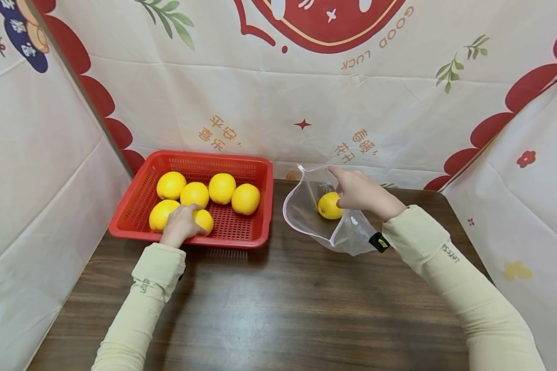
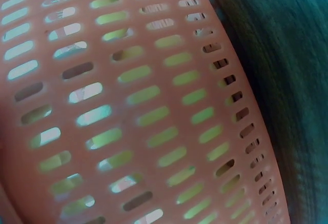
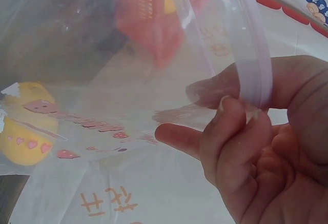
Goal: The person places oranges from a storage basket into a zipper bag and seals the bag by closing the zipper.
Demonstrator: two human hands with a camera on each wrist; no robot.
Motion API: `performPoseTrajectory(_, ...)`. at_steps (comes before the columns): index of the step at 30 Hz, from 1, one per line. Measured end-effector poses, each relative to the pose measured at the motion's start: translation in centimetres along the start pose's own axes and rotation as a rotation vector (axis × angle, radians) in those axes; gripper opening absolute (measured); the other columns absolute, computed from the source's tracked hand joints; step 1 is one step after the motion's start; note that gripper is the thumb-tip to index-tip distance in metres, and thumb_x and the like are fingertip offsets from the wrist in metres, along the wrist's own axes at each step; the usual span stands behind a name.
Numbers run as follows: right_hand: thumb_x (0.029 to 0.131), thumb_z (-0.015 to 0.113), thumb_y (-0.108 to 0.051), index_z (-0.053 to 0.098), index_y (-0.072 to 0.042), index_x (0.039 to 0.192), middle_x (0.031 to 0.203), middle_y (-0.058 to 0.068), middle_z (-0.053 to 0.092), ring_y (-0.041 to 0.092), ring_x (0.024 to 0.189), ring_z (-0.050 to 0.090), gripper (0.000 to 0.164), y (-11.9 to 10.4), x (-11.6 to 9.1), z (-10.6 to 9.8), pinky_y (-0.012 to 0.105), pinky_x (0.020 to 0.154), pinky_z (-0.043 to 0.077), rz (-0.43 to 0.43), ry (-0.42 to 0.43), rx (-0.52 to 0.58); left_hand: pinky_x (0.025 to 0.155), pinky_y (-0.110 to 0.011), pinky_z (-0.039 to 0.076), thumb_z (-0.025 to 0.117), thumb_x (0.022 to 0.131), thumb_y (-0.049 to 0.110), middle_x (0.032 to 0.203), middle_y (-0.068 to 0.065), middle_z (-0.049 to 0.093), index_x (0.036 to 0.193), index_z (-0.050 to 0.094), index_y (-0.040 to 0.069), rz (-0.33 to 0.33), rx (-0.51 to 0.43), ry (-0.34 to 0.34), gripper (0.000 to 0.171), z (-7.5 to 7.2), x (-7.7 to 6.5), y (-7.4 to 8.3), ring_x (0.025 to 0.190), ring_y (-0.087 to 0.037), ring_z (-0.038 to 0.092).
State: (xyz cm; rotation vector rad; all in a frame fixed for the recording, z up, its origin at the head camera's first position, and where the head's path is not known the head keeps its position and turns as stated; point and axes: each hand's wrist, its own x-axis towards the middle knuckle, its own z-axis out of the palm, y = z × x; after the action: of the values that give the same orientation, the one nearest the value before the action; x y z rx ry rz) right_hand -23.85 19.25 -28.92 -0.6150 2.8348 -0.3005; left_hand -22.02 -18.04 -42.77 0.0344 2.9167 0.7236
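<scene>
Near the far edge of the worktop (image 1: pixel 278 304), left of centre, a red basket (image 1: pixel 268 198) is holding six round yellow fruits, its raised sides presumably keeping them from rolling off. The left hand (image 1: pixel 180 224) is reaching over the near rim. Its fingers are curling round the front right fruit (image 1: pixel 205 220), with the gap between them only about as wide as the fruit itself; they are gripping from above, likely because the basket wall is blocking a lower approach. The front left fruit (image 1: pixel 161 216) is sitting close against that hand. In the left wrist view the slotted wall is filling most of the frame and hiding the fingers.

Right of the basket, towards the worktop's far right corner, a clear zip bag (image 1: pixel 355 238) is lying with its mouth gaping towards the basket. The right hand (image 1: pixel 359 191) is pinching its pale pink rim (image 3: pixel 254 55), thumb and fingers nearly closed with just the thin rim between them, apparently because the limp film would be sagging otherwise. One fruit (image 1: pixel 328 207) is resting inside the bag, its weight probably helping to steady the film.
</scene>
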Motion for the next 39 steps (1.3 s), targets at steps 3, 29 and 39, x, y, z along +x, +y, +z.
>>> performPoseTrajectory(3,0.068,0.063,0.003,0.028,0.007,0.136,0.096,0.019,0.063,0.028,0.086,0.059,0.076,0.0,0.1,0.0,0.038,0.07,0.049,-0.009,-0.002,-0.001,0.093,-0.051,0.033,0.078,0.066,0.018,0.118,-0.025,0.052,0.123,0.051,-0.002,-0.004,-0.011,0.024,0.067,0.0,-0.1,-0.1,0.104,-0.039,0.047)
performPoseTrajectory(29,0.07,0.063,0.003,0.025,0.008,0.138,0.098,0.021,0.061,0.027,0.082,0.057,0.077,-0.2,0.3,0.0,0.035,0.067,0.049,0.011,-0.03,0.021,0.085,-0.051,0.039,0.078,0.064,0.034,0.121,-0.015,0.055,0.124,0.054,0.009,0.052,-0.178,0.198,0.069,-0.5,-1.0,1.7,0.102,-0.034,0.051)
performPoseTrajectory(39,0.068,0.062,0.002,0.026,0.008,0.137,0.095,0.019,0.061,0.027,0.081,0.057,0.078,-0.2,0.3,0.2,0.036,0.068,0.048,0.003,-0.014,0.009,0.087,-0.043,0.043,0.079,0.065,0.032,0.119,-0.007,0.057,0.121,0.055,0.011,0.236,-0.465,0.159,0.065,-1.3,-1.4,7.6,0.1,-0.028,0.053)
